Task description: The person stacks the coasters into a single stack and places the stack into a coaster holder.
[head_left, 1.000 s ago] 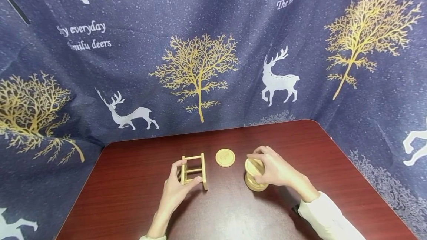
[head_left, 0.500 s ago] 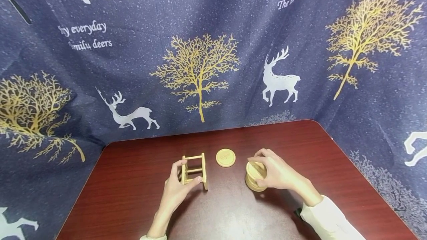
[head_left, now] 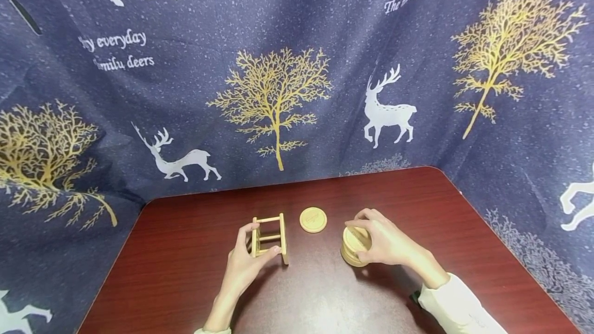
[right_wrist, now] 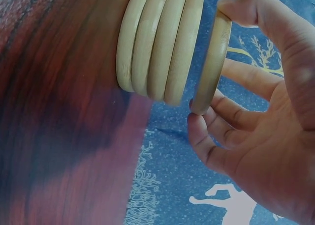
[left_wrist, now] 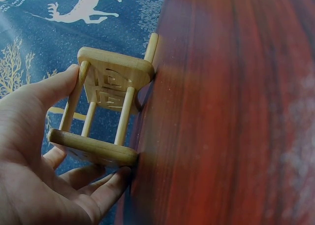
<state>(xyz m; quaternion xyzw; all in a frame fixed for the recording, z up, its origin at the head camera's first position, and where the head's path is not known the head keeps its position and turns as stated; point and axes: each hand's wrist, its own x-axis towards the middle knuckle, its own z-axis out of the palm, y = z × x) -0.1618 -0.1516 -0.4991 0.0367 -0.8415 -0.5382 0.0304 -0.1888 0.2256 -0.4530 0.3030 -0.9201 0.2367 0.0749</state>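
Note:
My left hand [head_left: 243, 264] grips a small wooden coaster rack [left_wrist: 93, 147] standing on the table, thumb on one side and fingers on the other. The rack has two end plates with cut-out patterns, joined by thin rods. At the right, my right hand [head_left: 392, 241] pinches a round wooden coaster [right_wrist: 214, 62] by its edge. Below that coaster stands a stack of several matching coasters [right_wrist: 170, 52]; the right wrist view shows a narrow gap between them. One more loose coaster [head_left: 313, 219] lies flat between the rack and the stack, engraved on top.
The dark red wooden table [head_left: 185, 267] has rounded far corners. A blue cloth [head_left: 278, 24] printed with deer and golden trees hangs behind it and at both sides.
My right hand has come down slightly with its coaster, so the gap above the stack looks smaller. The left hand, the rack and the loose coaster have stayed put.

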